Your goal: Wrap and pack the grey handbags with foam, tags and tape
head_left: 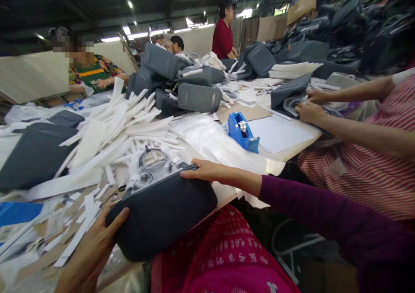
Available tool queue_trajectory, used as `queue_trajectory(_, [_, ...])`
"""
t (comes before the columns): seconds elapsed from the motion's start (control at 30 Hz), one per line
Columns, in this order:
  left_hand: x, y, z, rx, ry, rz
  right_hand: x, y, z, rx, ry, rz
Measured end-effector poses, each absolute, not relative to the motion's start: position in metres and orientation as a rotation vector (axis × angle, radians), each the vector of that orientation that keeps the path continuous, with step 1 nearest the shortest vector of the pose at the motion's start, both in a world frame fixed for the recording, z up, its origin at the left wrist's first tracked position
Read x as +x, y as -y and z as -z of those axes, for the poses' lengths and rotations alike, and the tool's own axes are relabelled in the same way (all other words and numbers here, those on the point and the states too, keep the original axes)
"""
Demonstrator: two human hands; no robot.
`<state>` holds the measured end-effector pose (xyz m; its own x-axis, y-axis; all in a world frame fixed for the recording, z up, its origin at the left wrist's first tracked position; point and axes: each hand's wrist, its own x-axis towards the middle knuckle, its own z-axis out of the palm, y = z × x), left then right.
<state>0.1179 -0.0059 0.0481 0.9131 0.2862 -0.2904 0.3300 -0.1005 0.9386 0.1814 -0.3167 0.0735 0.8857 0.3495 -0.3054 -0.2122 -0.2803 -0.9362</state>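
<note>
A dark blue-grey handbag [165,213] is held tilted at the table's near edge, in front of my red apron. My left hand [103,232] grips its left end, thumb on the side facing me and the other fingers mostly hidden behind. Over the top right edge, my right hand [205,170] clasps the bag with its fingers on the rim. Plastic-wrapped handles [142,176] stick up along the bag's far side. Heaped just beyond the bag are white foam strips [106,133].
A blue tape dispenser [243,133] stands on the table, right of a white foam sheet [207,137]. Finished-looking grey bags [199,97] pile up behind. Paper scraps [81,215] litter the left. At right, a co-worker's hands [313,109] handle another bag. More people stand across the table.
</note>
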Motion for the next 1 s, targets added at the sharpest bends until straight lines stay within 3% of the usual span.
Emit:
queue_trajectory(0.3, [0.114, 0.019, -0.030, 1.399, -0.425, -0.144, 0.175, 0.295, -0.040, -1.862, 0.073, -0.206])
queue_trajectory(1.0, [0.215, -0.009, -0.067, 1.361, -0.073, -0.317, 0.264, 0.260, -0.050, -1.567, 0.154, 0.143])
